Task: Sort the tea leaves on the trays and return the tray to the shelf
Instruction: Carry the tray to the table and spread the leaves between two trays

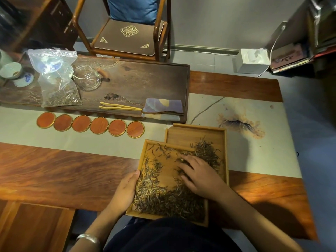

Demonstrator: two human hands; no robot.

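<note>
Two light wooden trays lie at the table's near edge. The near tray (145,157) overlaps the far tray (192,132) and juts over the table edge toward me. Dry dark tea leaves (163,199) are heaped in the near tray's front half and scattered further up. A second heap of tea leaves (207,151) lies in the far tray. My left hand (125,190) grips the near tray's left rim, thumb over the edge. My right hand (200,173) rests palm down on the leaves with fingers spread, fingertips pointing left.
Several round orange coasters (91,123) line the cloth runner. Behind them a dark tea board (145,79) carries a plastic bag of tea (58,82), a glass pitcher (89,79), bamboo tongs (118,106) and a folded cloth (163,108). A wooden chair (131,33) stands behind.
</note>
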